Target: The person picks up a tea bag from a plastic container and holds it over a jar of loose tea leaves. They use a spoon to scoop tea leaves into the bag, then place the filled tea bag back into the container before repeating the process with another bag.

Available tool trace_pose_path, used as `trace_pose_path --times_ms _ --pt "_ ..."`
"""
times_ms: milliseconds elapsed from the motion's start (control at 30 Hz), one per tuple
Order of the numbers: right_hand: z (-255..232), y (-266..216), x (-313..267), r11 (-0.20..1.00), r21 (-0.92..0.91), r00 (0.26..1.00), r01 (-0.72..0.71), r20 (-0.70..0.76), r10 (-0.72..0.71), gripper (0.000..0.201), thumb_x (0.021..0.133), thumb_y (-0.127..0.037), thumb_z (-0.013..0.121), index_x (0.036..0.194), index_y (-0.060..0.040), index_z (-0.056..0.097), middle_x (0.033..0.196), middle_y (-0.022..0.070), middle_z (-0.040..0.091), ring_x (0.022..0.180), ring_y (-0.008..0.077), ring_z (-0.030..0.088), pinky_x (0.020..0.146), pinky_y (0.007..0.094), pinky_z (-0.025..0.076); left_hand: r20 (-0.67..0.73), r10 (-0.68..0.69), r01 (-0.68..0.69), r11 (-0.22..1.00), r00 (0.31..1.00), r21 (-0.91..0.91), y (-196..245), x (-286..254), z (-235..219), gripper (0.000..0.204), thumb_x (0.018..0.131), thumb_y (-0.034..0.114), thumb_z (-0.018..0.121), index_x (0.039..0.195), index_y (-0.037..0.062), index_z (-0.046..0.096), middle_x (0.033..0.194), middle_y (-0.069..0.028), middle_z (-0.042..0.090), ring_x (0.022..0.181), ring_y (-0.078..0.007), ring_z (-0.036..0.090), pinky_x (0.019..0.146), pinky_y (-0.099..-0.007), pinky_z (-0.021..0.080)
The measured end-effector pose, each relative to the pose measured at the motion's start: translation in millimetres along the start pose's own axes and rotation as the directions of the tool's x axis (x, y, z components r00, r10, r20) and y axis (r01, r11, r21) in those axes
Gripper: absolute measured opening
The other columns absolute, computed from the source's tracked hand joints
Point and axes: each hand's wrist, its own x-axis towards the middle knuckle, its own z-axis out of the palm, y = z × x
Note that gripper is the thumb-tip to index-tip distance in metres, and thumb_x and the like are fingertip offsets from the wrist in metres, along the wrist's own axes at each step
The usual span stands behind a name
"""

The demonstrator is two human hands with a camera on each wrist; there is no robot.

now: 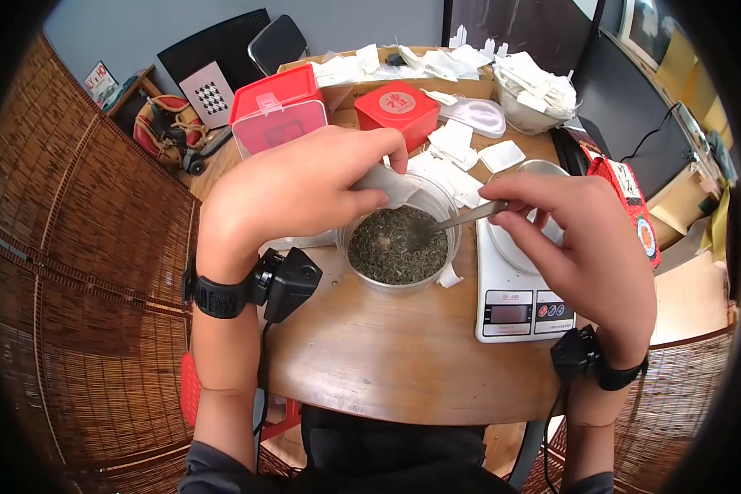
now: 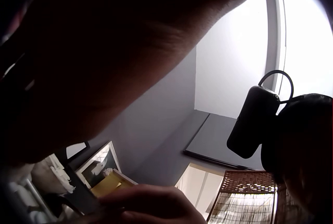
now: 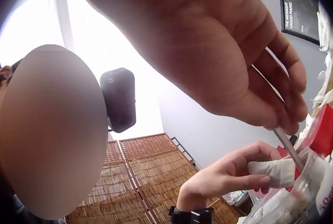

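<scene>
Tea scooped at a round table (image 1: 387,354)

A bowl (image 1: 399,247) of loose tea sits beside the scale (image 1: 514,305). The left hand (image 1: 305,185) pinches a white bag (image 1: 389,184) over the bowl; the right hand (image 1: 576,239) grips a spoon (image 1: 457,220) dipping into the tea.

A: Item one, left wrist view?
B: Left hand (image 2: 104,62), underside, dark, filling the upper left; what it holds cannot be made out.
A: Lower edge?
B: One finger (image 2: 151,206), lying across.
A: Right side?
B: Head-worn camera (image 2: 253,121), black, with a cable loop above it.
A: Background?
B: Grey wall (image 2: 218,73), bright window (image 2: 307,42), woven bamboo screen (image 2: 244,198), framed picture (image 2: 99,164), white packets (image 2: 57,174) at lower left.
</scene>
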Motion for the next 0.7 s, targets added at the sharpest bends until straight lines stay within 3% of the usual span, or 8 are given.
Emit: trace_pose_path --times_ms 100,167,300,700 --pt "-3.0 -1.8 2.4 0.990 0.138 1.000 -0.010 -0.010 0.012 0.022 0.089 0.002 0.069 0.111 0.0028 0.073 0.088 0.0129 0.075 0.077 0.0181 0.070 0.070 0.0300 0.054 0.056 -0.053 0.054 0.998 0.997 -0.020 3.8 0.8 -2.6 0.038 0.090 0.012 0.075 0.123 0.0072 0.059 0.105 -0.0141 0.068 0.096 -0.0326 0.066 0.081 -0.0400 0.053" --pt "-2.6 -1.1 2.3 0.988 0.156 1.000 -0.006 -0.022 0.010 0.022 0.090 0.003 0.068 0.111 0.0034 0.073 0.089 0.0121 0.076 0.078 0.0172 0.070 0.071 0.0295 0.053 0.002 0.024 -0.024 1.000 1.000 -0.007 0.1 0.9 -0.8 0.034 0.089 0.013 0.075 0.119 0.0071 0.061 0.101 -0.0143 0.068 0.094 -0.0323 0.066 0.078 -0.0405 0.053" --pt "-4.0 -2.0 2.9 0.979 0.206 0.999 -0.001 -0.037 0.009 0.023 0.090 0.003 0.068 0.112 0.0035 0.073 0.090 0.0107 0.077 0.080 0.0155 0.071 0.072 0.0282 0.053 -0.006 0.050 -0.050 0.999 0.999 -0.013 -1.9 0.6 -0.4 0.031 0.090 0.015 0.076 0.117 0.0069 0.064 0.099 -0.0143 0.068 0.093 -0.0316 0.066 0.078 -0.0400 0.053" --pt "-6.2 -2.6 2.1 0.983 0.183 1.000 0.009 -0.031 -0.003 0.024 0.091 0.004 0.067 0.114 0.0021 0.074 0.092 0.0104 0.078 0.083 0.0151 0.073 0.074 0.0271 0.054 -0.014 0.058 -0.058 0.998 0.998 0.005 -2.8 -0.8 0.3 0.032 0.090 0.016 0.077 0.119 0.0073 0.065 0.100 -0.0144 0.068 0.093 -0.0311 0.066 0.079 -0.0391 0.054"
